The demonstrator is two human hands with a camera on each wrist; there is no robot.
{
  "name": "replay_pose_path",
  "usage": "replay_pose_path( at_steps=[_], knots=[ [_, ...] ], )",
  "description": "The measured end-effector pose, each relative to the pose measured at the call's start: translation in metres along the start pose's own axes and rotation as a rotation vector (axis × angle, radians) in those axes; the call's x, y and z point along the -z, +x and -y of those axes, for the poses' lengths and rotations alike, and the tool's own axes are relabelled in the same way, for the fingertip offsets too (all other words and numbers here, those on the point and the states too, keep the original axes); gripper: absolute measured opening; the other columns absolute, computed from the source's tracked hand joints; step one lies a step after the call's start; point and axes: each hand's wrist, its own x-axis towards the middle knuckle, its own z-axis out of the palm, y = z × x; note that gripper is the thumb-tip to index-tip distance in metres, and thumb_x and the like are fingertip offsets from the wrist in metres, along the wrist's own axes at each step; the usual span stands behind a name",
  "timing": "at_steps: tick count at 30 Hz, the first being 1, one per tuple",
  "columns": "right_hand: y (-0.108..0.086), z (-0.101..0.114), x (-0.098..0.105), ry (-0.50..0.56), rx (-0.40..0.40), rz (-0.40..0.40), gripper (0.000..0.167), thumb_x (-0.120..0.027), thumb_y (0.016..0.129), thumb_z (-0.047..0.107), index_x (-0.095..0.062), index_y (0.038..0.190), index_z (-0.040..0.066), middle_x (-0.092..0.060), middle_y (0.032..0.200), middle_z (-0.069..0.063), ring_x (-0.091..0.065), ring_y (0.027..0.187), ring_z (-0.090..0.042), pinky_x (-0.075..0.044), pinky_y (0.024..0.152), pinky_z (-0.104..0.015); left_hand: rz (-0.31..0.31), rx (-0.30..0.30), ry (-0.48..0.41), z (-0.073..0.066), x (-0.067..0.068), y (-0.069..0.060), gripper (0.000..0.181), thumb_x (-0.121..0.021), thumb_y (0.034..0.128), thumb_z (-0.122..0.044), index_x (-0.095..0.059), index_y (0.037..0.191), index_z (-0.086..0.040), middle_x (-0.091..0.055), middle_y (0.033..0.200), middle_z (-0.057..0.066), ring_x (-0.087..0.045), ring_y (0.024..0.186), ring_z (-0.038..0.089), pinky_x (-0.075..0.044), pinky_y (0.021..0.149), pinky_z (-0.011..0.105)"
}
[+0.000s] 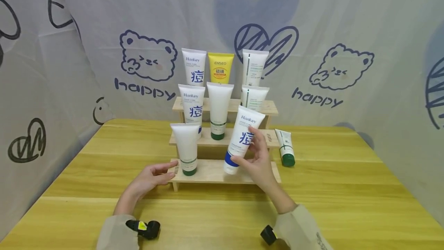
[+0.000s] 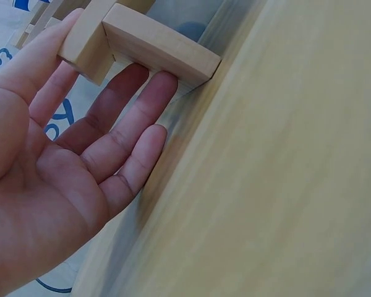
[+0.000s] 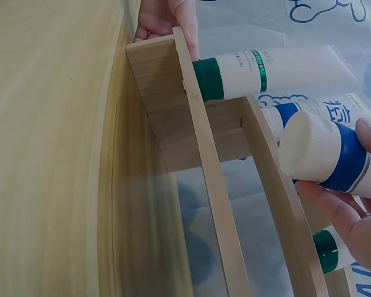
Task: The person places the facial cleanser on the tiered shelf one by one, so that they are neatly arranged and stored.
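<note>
My right hand (image 1: 258, 161) grips a white tube with a blue band and the word Hankey (image 1: 244, 136). The tube is tilted, its white cap low over the bottom step; in the right wrist view, fingers and thumb hold it by the blue band (image 3: 349, 158). My left hand (image 1: 149, 180) holds the left end of the wooden tiered stand (image 1: 215, 178), thumb and fingers about its edge in the left wrist view (image 2: 80, 49). Beside that hand, a white tube with a green cap (image 1: 187, 147) stands upright on the bottom step.
The middle step carries a Hankey tube (image 1: 191, 103), a green-capped white tube (image 1: 219, 107) and a white tube (image 1: 254, 95). On top stand a Hankey tube (image 1: 193, 66), a yellow tube (image 1: 221, 66) and a white tube (image 1: 254, 66). A small green-capped tube (image 1: 286, 147) lies right of the stand.
</note>
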Motion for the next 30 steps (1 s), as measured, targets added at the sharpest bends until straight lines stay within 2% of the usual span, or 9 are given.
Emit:
replay_pose_path(
  at_steps=[5, 9, 18, 23, 30],
  knots=[
    [-0.001, 0.000, -0.004, -0.023, -0.009, 0.008, 0.067, -0.067, 0.072, -0.012, -0.033, 0.128, 0.002, -0.038, 0.125, -0.019, -0.049, 0.098, -0.031, -0.052, 0.059, -0.028, 0.000, 0.003, -0.002, -0.001, 0.000, -0.001, 0.053, -0.059, 0.0877, -0.020, -0.041, 0.132, 0.002, -0.033, 0.138, 0.020, -0.038, 0.118, 0.035, -0.044, 0.087, 0.038],
    [-0.004, -0.009, -0.006, -0.037, -0.018, 0.025, 0.066, -0.068, 0.073, -0.009, -0.035, 0.128, 0.005, -0.042, 0.123, -0.019, -0.050, 0.097, -0.029, -0.052, 0.061, -0.029, 0.006, -0.004, -0.003, -0.001, 0.001, -0.001, 0.053, -0.059, 0.0877, -0.020, -0.041, 0.131, 0.003, -0.033, 0.138, 0.020, -0.037, 0.119, 0.035, -0.043, 0.087, 0.038],
    [-0.010, -0.017, -0.013, -0.073, -0.044, 0.091, 0.065, -0.067, 0.074, -0.008, -0.034, 0.130, 0.004, -0.047, 0.118, -0.020, -0.052, 0.094, -0.031, -0.052, 0.066, -0.030, 0.004, -0.007, 0.004, 0.000, 0.001, 0.000, 0.053, -0.059, 0.0877, -0.021, -0.041, 0.131, 0.003, -0.033, 0.137, 0.020, -0.036, 0.119, 0.036, -0.044, 0.086, 0.038],
    [-0.010, -0.008, -0.019, -0.089, -0.069, 0.086, 0.066, -0.066, 0.073, -0.012, -0.033, 0.129, 0.000, -0.045, 0.118, -0.023, -0.051, 0.094, -0.033, -0.052, 0.066, -0.029, 0.004, -0.004, 0.000, -0.001, 0.001, 0.000, 0.053, -0.059, 0.0876, -0.022, -0.041, 0.131, 0.003, -0.033, 0.137, 0.020, -0.038, 0.118, 0.035, -0.044, 0.086, 0.037],
    [-0.008, 0.006, -0.027, -0.107, -0.033, 0.117, 0.062, -0.063, 0.073, -0.017, -0.032, 0.126, -0.008, -0.044, 0.118, -0.027, -0.051, 0.095, -0.038, -0.052, 0.063, -0.036, 0.002, -0.008, -0.001, -0.001, 0.000, 0.001, 0.052, -0.059, 0.0872, -0.021, -0.042, 0.131, 0.002, -0.034, 0.137, 0.020, -0.037, 0.119, 0.035, -0.044, 0.085, 0.038]
  ],
)
